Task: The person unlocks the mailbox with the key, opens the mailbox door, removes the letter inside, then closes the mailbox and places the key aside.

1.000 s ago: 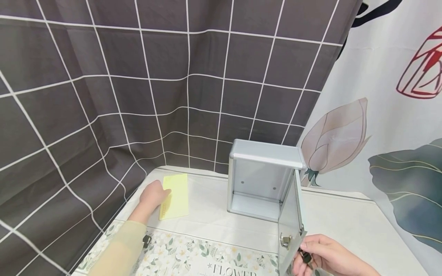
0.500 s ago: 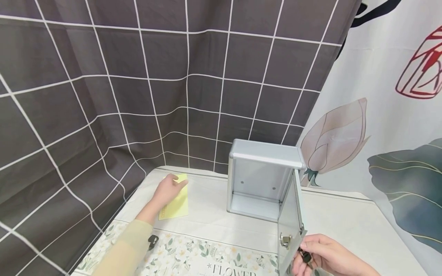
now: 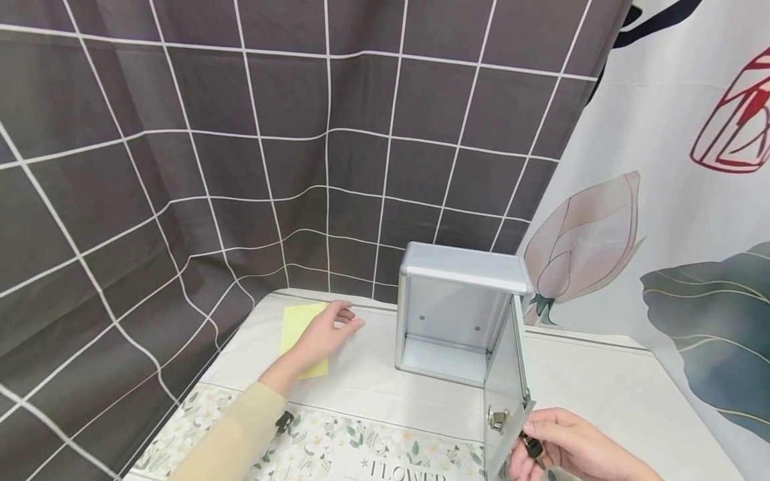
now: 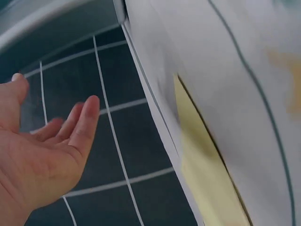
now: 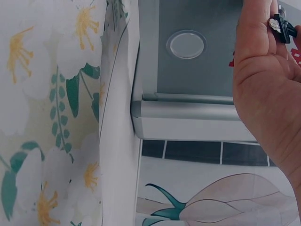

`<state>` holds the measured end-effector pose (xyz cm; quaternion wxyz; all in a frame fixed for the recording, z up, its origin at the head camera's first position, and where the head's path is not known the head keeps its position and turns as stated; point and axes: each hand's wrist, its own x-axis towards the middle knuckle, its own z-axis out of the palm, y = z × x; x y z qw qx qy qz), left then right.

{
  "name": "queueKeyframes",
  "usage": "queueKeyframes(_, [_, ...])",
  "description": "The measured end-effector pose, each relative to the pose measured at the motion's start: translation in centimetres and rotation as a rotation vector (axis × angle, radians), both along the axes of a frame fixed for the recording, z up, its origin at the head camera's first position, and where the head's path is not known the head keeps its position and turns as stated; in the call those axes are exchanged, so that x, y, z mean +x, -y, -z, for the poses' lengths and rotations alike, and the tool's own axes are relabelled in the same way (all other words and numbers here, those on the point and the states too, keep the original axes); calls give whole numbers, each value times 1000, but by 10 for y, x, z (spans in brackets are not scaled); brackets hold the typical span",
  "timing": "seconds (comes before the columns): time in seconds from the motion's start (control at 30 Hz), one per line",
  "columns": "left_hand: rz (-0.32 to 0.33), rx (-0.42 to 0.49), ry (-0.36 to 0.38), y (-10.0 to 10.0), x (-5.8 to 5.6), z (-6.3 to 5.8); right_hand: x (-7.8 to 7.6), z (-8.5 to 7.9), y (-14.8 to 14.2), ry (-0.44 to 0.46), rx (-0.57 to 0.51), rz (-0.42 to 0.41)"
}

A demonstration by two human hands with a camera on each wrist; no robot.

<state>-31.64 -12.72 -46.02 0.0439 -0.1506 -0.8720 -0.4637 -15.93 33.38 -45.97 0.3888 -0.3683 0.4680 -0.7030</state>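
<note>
**L hand over yellow card, R hand on key at box door**

My left hand (image 3: pixel 327 331) is open, fingers relaxed & slightly spread, lying over the right edge of the yellow card (image 3: pixel 297 327) on the desk (image 3: pixel 601 394). In the left wrist view the palm (image 4: pixel 42 160) faces up-ish w/ fingers straight, holding nothing; the card (image 4: pixel 207 174) shows as a yellow strip on the white cloth just beside it.

My right hand (image 3: pixel 565 444) pinches a small dark key (image 3: pixel 532 449) at the outer edge of the box door (image 3: pixel 505 387), near the desk's front. Right wrist view: key (image 5: pixel 281 23) sits between my fingertips, against the door's grey face.

The silver metal box (image 3: pixel 460 310) stands upright mid-desk, well apart from the card, door swung open toward me, inside bare. The lock latch (image 3: pixel 496 419) sits low on the door's inner side, just left of my right hand. Floral mat (image 3: pixel 337 454) covers the desk's front; dark grid-pattern cloth (image 3: pixel 240 147) hangs behind.
</note>
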Motion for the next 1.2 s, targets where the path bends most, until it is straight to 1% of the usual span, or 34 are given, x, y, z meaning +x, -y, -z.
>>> queueKeyframes(0.17, [108, 56, -24, -19, 5, -1, 0, 0, -1, 0, 3, 3])
queueKeyframes(0.33, [187, 87, -39, -37, 6, 0, -1, 0, -2, 6, 1, 1])
queueKeyframes(0.53, [245, 152, -59, -55, 4, 3, -1, -1, -1, 8, 8, 9])
queueKeyframes(0.77, [319, 215, -29, -70, 7, 5, -1, 0, -1, 6, 9, 8])
queueKeyframes(0.87, [318, 202, -26, -74, 10, 4, -1, 0, -1, 0, 12, 13])
queueKeyframes(0.97, [288, 170, -30, -77, 13, 5, 0, 0, -1, -1, 16, 20])
queueKeyframes(1.2, [252, 168, -42, -79, 14, 9, 1, -1, -1, 13, 20, 22])
